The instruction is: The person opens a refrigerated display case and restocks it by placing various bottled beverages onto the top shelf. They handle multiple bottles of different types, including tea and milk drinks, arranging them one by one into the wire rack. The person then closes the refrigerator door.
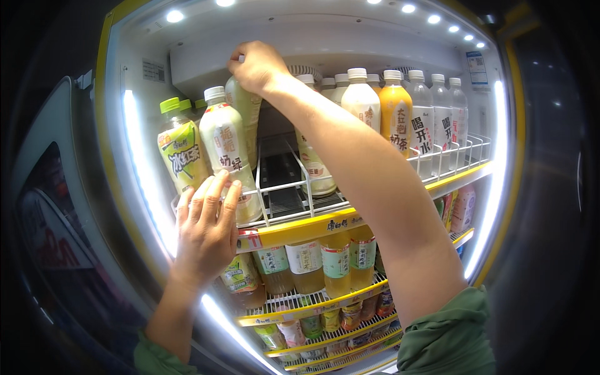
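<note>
My right hand (pixel 257 68) reaches to the back of the top shelf in a lit drinks cooler. Its fingers close around the white cap of a pale green plastic bottle (pixel 246 112). In front of that bottle stands a similar pale green bottle with a white cap (pixel 222 126). My left hand (pixel 206 220) lies with spread fingertips against the lower front of this bottle and the white wire guard (pixel 283 187); whether it grips anything is not clear. To the left is a bottle with a lime-green cap (pixel 180 150). Right of the held bottle, a dark shelf lane shows bare.
Milky, orange (pixel 396 110) and clear bottles (pixel 420 122) stand on the right of the top shelf, behind the wire guard. A yellow shelf edge (pixel 300 229) runs below. Lower shelves hold more bottles (pixel 307 267). The cooler's door (pixel 70 197) is swung out at the left.
</note>
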{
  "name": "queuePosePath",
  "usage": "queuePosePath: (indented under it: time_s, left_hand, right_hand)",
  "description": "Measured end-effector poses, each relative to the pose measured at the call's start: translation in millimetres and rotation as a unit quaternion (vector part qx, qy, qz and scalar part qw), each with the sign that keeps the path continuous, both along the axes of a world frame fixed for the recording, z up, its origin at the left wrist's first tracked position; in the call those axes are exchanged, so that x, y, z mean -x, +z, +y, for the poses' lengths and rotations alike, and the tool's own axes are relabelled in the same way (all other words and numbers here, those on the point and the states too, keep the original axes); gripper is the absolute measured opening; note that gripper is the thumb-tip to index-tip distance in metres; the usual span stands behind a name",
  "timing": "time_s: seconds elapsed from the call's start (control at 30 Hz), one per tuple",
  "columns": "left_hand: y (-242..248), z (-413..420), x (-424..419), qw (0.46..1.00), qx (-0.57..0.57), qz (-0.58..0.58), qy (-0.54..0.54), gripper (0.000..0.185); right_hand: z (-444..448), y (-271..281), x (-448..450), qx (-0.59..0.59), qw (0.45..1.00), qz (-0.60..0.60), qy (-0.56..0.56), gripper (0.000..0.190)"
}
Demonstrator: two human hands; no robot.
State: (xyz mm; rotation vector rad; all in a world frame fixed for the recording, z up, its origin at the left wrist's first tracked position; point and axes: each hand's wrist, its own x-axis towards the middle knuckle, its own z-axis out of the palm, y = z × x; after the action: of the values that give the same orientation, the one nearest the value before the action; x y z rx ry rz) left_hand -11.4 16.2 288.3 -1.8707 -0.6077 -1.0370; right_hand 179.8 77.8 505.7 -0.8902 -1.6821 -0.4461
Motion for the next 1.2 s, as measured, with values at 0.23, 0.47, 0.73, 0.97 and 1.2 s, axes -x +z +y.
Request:
queuePosePath:
  time_s: [0.23, 0.47, 0.73, 0.97, 1.2]
  left_hand:
    - [-1.1, 2.1, -2.4, 1.000, -0.004, -0.004, -0.018, 0.047]
    - [-2.3, 5.1, 4.3, 1.000, -0.015, 0.009, 0.016, 0.059]
    - [-0.3, 3.8, 1.4, 1.000, -0.014, -0.002, -0.001, 0.047]
    - [-0.6, 4.9, 2.3, 1.000, -0.006, 0.005, -0.013, 0.050]
    - [-2.9, 5.3, 2.8, 1.000, -0.012, -0.011, -0.010, 0.048]
  right_hand:
    - [52.2, 17.5, 29.3, 0.149, 0.968, -0.147, -0.141, 0.046]
    - [45.7, 13.0, 30.3, 0.227, 0.960, -0.130, -0.096, 0.033]
    - [17.3, 0.8, 17.8, 0.263, 0.961, -0.082, -0.015, 0.035]
    - [-46.8, -1.0, 0.9, 0.103, 0.962, -0.143, -0.206, 0.047]
    - [-105.2, -28.2, -51.9, 0.121, 0.886, -0.211, -0.394, 0.058]
